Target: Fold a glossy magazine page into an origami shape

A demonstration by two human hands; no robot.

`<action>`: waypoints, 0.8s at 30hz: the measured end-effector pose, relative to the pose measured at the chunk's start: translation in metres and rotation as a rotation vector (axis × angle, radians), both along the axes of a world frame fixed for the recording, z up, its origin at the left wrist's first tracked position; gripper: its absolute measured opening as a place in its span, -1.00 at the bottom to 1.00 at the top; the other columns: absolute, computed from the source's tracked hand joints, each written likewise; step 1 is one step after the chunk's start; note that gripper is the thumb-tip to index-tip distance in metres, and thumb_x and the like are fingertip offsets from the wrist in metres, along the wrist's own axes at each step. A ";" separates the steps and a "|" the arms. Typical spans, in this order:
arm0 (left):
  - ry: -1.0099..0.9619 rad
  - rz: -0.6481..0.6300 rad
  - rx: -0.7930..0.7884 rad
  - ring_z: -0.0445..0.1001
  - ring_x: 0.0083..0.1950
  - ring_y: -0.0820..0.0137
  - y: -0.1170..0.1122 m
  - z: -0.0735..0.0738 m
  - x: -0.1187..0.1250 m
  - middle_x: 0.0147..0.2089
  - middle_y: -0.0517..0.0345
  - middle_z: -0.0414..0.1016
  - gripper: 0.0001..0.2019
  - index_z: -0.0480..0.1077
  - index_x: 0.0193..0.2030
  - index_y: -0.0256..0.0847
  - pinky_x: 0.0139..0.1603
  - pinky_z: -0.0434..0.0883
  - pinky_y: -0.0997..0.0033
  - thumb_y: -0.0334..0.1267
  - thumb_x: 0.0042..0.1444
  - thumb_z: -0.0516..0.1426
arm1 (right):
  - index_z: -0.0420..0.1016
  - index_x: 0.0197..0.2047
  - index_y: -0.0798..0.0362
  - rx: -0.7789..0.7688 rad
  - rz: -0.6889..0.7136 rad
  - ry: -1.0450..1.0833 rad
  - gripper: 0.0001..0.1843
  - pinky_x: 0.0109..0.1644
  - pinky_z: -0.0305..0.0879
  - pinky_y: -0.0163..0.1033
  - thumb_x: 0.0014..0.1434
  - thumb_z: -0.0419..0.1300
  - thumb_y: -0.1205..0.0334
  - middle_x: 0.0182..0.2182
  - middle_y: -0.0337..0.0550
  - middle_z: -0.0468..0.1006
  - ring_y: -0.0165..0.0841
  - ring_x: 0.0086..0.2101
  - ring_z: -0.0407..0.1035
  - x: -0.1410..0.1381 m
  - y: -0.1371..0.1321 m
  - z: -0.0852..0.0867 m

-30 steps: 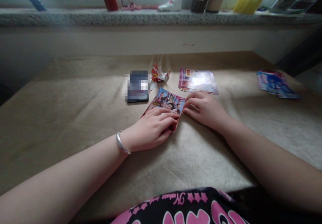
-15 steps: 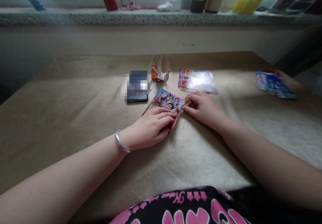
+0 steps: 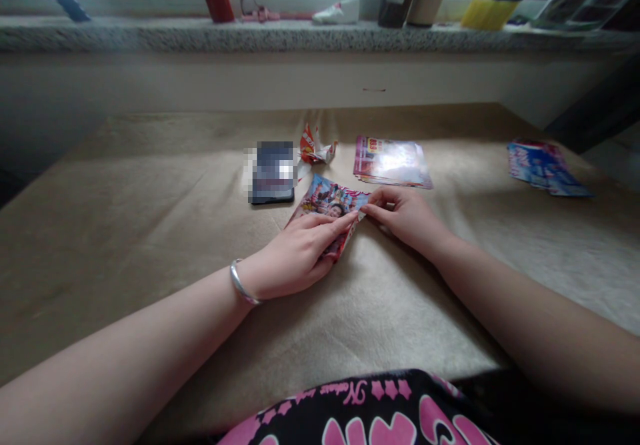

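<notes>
A colourful printed sheet of paper (image 3: 327, 198) lies on the table in front of me, its near right edge folded over. Spread flat across its lower part is my left hand (image 3: 305, 248), fingers stretched out and the index finger pointing at the folded edge. With thumb and fingertips, my right hand (image 3: 403, 215) pinches the sheet's right corner. Just beyond the sheet stands a folded paper figure (image 3: 316, 148) in red, orange and white. The underside of the sheet and part of its left side are hidden.
A dark phone (image 3: 273, 171), partly blurred out, lies left of the paper figure. A stack of printed sheets (image 3: 393, 160) is behind my right hand, and blue printed papers (image 3: 547, 167) lie far right. Bottles and small items stand on the granite windowsill (image 3: 280, 36) beyond the beige table (image 3: 150, 231).
The sheet's right edge is now pressed flatter. My left index finger has moved up and right along the fold, while my right hand has shifted slightly, still pinching the corner.
</notes>
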State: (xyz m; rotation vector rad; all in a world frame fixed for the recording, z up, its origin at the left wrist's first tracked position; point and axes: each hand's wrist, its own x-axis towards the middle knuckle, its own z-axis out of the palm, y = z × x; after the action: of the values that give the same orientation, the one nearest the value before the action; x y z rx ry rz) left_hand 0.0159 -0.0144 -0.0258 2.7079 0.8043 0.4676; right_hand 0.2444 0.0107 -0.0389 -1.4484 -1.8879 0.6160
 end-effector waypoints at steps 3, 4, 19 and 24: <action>0.036 -0.029 0.013 0.22 0.20 0.24 0.000 0.000 -0.001 0.20 0.00 0.29 -0.45 0.00 0.33 -0.14 0.21 0.25 0.14 -0.32 0.20 0.00 | 0.44 -0.43 0.05 0.021 -0.007 -0.023 -0.77 -0.42 0.21 -0.29 0.09 0.20 0.07 -0.51 -0.23 0.48 -0.39 -0.49 0.32 -0.001 -0.002 0.003; 0.049 -0.037 0.021 0.22 0.21 0.24 0.000 0.000 -0.001 0.21 0.02 0.28 -0.46 0.02 0.33 -0.13 0.22 0.24 0.13 -0.32 0.20 0.00 | 0.45 -0.43 0.05 0.036 -0.013 -0.036 -0.79 -0.41 0.22 -0.29 0.08 0.21 0.07 -0.49 -0.22 0.50 -0.39 -0.49 0.32 -0.001 -0.002 0.004; 0.085 -0.080 0.000 0.21 0.23 0.25 -0.004 0.010 -0.002 0.23 -0.03 0.19 -0.64 0.23 0.20 -0.14 0.26 0.22 0.17 -0.24 0.28 -0.07 | 0.48 -0.40 0.00 0.518 0.176 -0.370 -0.86 -0.20 0.27 -0.22 0.16 0.17 0.18 -0.44 -0.21 0.56 -0.32 -0.34 0.37 -0.002 -0.020 0.022; 0.109 -0.035 0.025 0.22 0.22 0.22 -0.006 0.008 0.000 0.23 -0.05 0.21 -0.63 0.24 0.18 -0.21 0.26 0.22 0.14 -0.18 0.29 -0.07 | 0.47 -0.37 0.01 0.504 0.263 -0.408 -0.84 -0.23 0.25 -0.24 0.19 0.13 0.19 -0.42 -0.21 0.57 -0.33 -0.33 0.38 -0.002 -0.022 0.025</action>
State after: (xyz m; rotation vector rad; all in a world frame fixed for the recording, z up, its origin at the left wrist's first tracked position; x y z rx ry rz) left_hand 0.0159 -0.0202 -0.0175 2.7867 0.7817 0.3264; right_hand 0.2424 -0.0112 -0.0143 -1.0543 -2.3539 -0.0663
